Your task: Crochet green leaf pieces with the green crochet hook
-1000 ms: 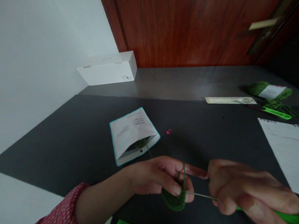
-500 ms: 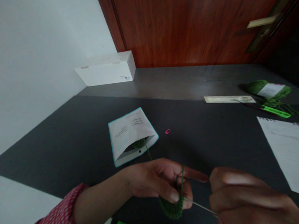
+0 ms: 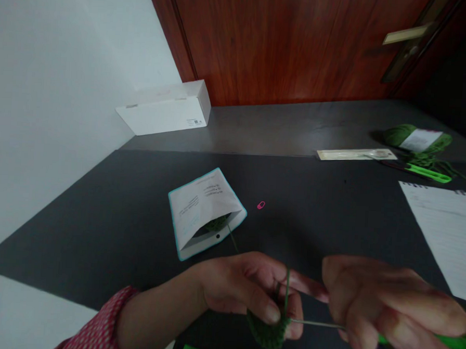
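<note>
Pinching a curved green crochet piece [image 3: 269, 337] between thumb and fingers of the left hand [image 3: 238, 285], over the near middle of a dark counter [image 3: 117, 215], with the forefinger stretched out to the right. Gripping a hook [image 3: 319, 324] in the right hand [image 3: 390, 302], closed around its green handle [image 3: 454, 343], with the thin metal shaft running left to the edge of the piece and the tip lost from view there. Carrying a strand of green yarn [image 3: 287, 292] up from the piece over the left forefinger. Linked by yarn as well to an open white pouch [image 3: 202, 201], farther left, with more green yarn showing in its mouth.

Dressed in a red patterned sleeve [image 3: 96, 326]. Pictured also with a small pink clip [image 3: 261, 205] just right of the pouch; with a banded green skein [image 3: 420, 138], a slim packet [image 3: 353, 155] and a green-handled tool [image 3: 428, 173] at far right; with a ruled notepad [image 3: 444, 232] nearer on that side; and with a white box [image 3: 165, 116] at far left, before a reddish wooden door [image 3: 282, 47].
</note>
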Demonstrator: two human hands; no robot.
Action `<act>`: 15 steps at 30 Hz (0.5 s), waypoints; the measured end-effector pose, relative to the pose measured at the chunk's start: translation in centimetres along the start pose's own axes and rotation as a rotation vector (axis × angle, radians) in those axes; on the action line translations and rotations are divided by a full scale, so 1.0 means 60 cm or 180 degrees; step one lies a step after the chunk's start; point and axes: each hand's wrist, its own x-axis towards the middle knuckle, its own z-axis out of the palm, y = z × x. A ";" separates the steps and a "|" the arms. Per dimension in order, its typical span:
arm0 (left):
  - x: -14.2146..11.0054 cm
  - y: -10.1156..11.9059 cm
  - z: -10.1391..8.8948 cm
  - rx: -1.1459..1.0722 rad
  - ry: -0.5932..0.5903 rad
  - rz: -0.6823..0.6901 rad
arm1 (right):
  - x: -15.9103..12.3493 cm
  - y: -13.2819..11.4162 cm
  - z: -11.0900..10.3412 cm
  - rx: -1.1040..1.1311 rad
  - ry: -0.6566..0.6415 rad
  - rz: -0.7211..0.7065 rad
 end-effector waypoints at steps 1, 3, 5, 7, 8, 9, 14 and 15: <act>0.000 -0.001 -0.001 -0.0025 0.0005 -0.0018 | 0.001 0.001 0.003 0.0150 0.0142 0.0126; 0.001 -0.003 -0.001 -0.0078 0.0024 -0.0041 | 0.001 0.004 0.010 0.0506 0.0485 0.0371; 0.000 -0.004 0.000 -0.0111 0.0093 0.0024 | 0.001 0.006 0.016 0.0842 0.0778 0.0605; -0.001 -0.002 0.002 -0.0073 0.0309 0.0156 | 0.002 0.008 0.021 0.1075 0.0937 0.0780; -0.002 0.000 0.004 -0.0016 0.0491 0.0237 | 0.004 0.009 0.022 0.1141 0.1007 0.0843; -0.002 0.002 0.006 0.0065 0.0721 0.0342 | 0.006 0.012 0.023 0.1175 0.1080 0.0880; 0.001 0.012 0.020 0.0724 0.2033 0.1028 | 0.013 0.029 0.032 0.0844 0.1559 0.0944; 0.003 0.013 0.023 0.0857 0.2265 0.1099 | 0.012 0.031 0.034 0.0649 0.1580 0.0924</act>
